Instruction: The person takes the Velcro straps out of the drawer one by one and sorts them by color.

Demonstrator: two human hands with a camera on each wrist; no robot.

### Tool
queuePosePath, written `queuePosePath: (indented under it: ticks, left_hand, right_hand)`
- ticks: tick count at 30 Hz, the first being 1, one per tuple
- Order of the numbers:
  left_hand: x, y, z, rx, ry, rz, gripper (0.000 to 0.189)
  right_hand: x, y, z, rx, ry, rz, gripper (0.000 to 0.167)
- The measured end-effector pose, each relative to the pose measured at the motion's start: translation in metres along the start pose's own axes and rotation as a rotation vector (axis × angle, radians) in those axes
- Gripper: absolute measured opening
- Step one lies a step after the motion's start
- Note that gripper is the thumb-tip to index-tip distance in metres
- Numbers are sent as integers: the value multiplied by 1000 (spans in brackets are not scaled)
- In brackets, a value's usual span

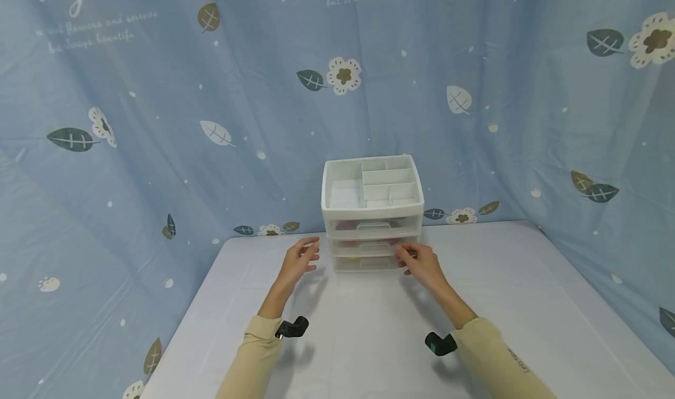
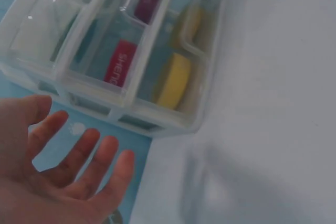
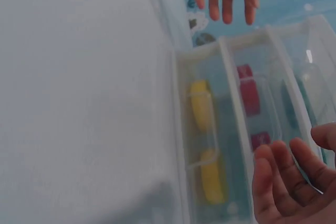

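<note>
A white storage box with three clear drawers (image 1: 373,214) stands at the back of the table, its top split into compartments. My left hand (image 1: 298,262) hovers just off its left side, fingers spread and holding nothing. In front of the drawers' right part is my right hand (image 1: 423,265), its fingers loosely bent and empty; whether they touch the drawer front I cannot tell. Through the clear fronts, the left wrist view shows yellow things (image 2: 175,81) in the bottom drawer and red things (image 2: 121,63) marked with letters in the middle one. All the drawers are closed.
A white cloth covers the table (image 1: 364,340). Blue curtain (image 1: 263,94) with leaves and flowers hangs behind and at both sides, close to the back of the box. Black wrist devices (image 1: 440,344) sit on both sleeves.
</note>
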State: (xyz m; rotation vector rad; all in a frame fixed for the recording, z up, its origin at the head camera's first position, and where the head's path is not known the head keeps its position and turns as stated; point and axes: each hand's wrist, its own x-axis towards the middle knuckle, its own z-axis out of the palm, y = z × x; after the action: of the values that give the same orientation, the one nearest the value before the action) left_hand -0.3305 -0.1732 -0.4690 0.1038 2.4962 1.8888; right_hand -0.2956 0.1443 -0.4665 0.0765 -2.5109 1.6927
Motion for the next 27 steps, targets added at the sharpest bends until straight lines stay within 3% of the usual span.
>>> queuePosePath:
  ticks: [8, 18, 27]
  left_hand:
    - [1, 20, -3, -41, 39, 17, 39]
    - [10, 43, -7, -94, 33, 34, 45]
    - [19, 68, -8, -78, 43, 83, 47]
  right_hand:
    - [4, -11, 12, 228, -51, 47, 43]
    - [8, -24, 22, 450, -101, 106, 46]
    - [12, -35, 30, 606, -135, 165, 44]
